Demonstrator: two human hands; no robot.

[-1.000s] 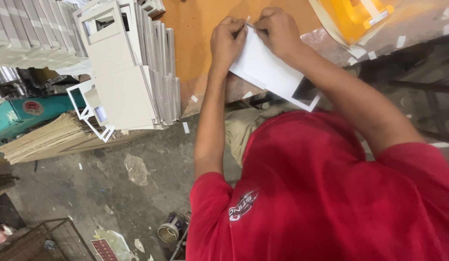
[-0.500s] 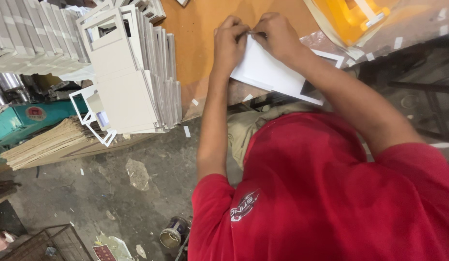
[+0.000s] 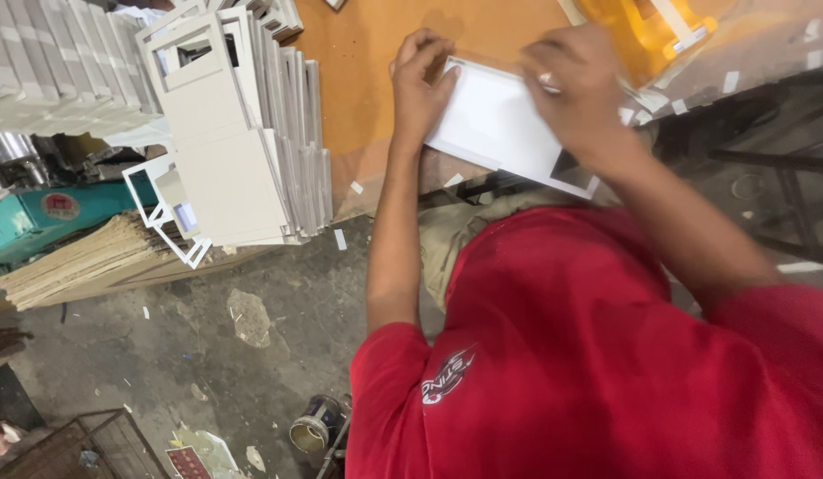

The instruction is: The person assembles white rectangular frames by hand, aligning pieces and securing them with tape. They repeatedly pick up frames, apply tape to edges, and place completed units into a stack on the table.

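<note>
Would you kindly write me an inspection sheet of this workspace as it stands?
Surface: orange tabletop, scraps of white tape near its edge.
Job's things: white rectangular panel flat on the tabletop.
Clutter: stack of white frames at the table's left; tin can and paper litter on the floor.
Grippers: left hand and right hand both press on the panel; fingers bent over its edges.
Cables: nothing seen.
Surroundings: grey concrete floor, pile of cardboard sheets, teal machine.
</note>
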